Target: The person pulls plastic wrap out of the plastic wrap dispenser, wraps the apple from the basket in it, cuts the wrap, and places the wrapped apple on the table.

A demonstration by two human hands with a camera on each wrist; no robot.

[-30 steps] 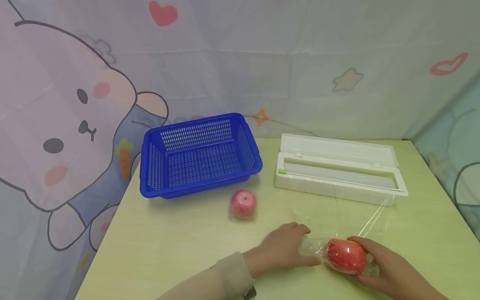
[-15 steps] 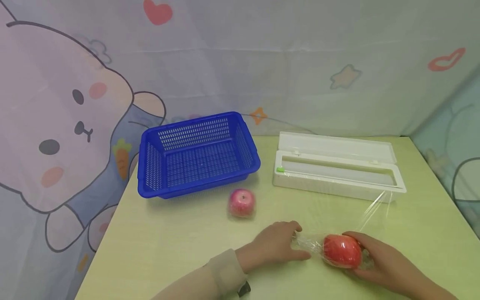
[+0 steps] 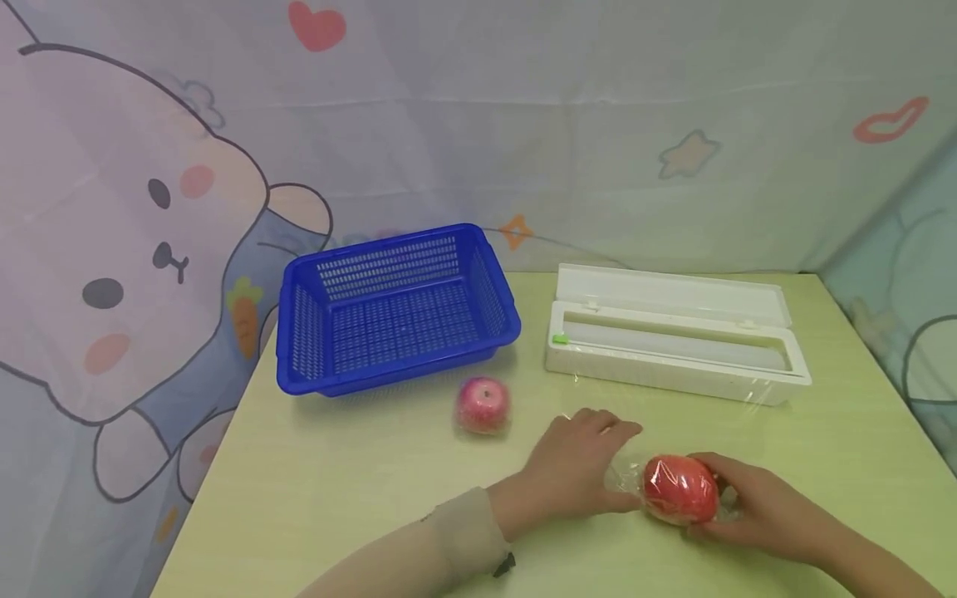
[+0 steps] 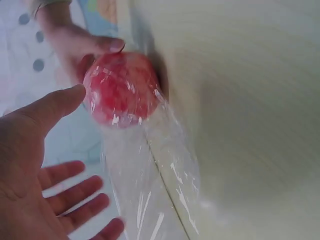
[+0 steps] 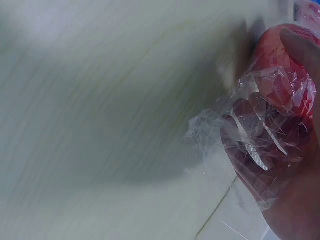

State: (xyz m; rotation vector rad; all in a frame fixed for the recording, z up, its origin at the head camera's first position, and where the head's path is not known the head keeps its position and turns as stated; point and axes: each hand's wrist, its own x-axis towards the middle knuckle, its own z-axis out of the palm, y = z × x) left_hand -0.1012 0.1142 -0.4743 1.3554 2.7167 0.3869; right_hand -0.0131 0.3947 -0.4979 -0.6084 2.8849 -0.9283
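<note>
My right hand [image 3: 770, 507] grips a red apple [image 3: 679, 490] from its right side, low over the table front. Clear cling film covers the apple, and loose crumpled film [image 5: 205, 132] bunches over the right palm in the right wrist view. Just left of the apple, my left hand [image 3: 571, 469] is spread with thumb and fingers apart, holding nothing. In the left wrist view its thumb tip appears close to the apple [image 4: 120, 90]; whether they touch I cannot tell. A loose sheet of film [image 4: 150, 175] trails from the apple past the left fingers.
A white cling film box [image 3: 673, 374] with its lid raised stands at the back right. Left of it is a blue perforated basket [image 3: 404, 365]. Between basket and left hand sits a pink, film-wrapped apple [image 3: 483, 407]. A printed cloth [image 3: 478, 141] hangs behind the table.
My left hand shifted left, then came back right and slightly up, nearer the red apple. The right hand and apple moved slightly left and up. Bright film streaks near the box have faded.
</note>
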